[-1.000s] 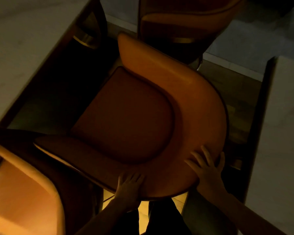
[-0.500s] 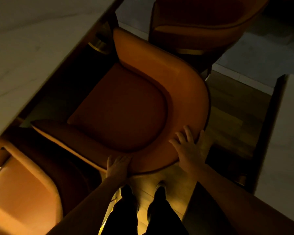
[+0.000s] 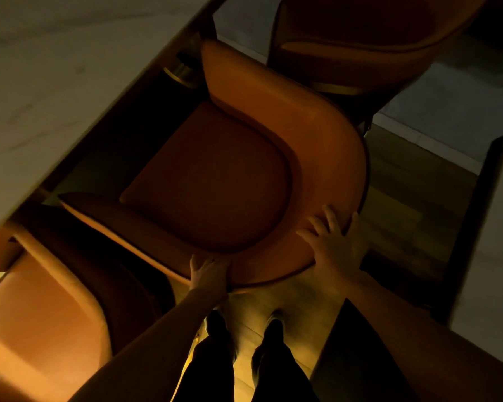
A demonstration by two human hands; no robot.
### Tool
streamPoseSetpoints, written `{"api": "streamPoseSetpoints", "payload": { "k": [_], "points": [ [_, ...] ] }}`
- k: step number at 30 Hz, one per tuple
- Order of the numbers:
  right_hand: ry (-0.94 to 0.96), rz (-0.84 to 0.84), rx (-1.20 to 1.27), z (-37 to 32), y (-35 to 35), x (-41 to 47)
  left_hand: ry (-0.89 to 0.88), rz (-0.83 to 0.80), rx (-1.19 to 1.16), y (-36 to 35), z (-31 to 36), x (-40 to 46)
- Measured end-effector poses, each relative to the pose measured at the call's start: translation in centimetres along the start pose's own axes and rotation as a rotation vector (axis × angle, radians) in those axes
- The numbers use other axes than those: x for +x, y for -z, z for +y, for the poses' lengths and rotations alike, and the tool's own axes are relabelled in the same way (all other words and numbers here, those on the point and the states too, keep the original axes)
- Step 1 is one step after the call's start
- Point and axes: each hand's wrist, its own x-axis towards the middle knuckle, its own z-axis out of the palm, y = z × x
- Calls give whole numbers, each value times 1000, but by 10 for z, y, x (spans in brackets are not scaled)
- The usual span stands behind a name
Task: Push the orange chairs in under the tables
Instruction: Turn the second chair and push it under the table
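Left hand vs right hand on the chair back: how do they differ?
The left hand sits at the near edge of the chair back, fingers close together; the right hand sits further round the curve, fingers spread. The left hand shows less of itself than the right hand. Both press the same chair flat.

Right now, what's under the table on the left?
Under the table: a dark leg with a brass band, and the chair's far arm tip just reaching the edge. The seat is mostly still out. Everything deeper is shadowed or covered by the tabletop.
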Motion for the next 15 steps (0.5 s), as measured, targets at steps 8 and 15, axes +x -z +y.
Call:
{"api": "streamPoseSetpoints", "payload": {
  "k": [8, 15],
  "points": [
    [-13, -88, 29, -16, 5, -16, 18, -56, 6, 0, -9, -15],
    [14, -52, 108, -37, -10, -36, 0, -89, 8, -16, -24, -29]
  ]
}}
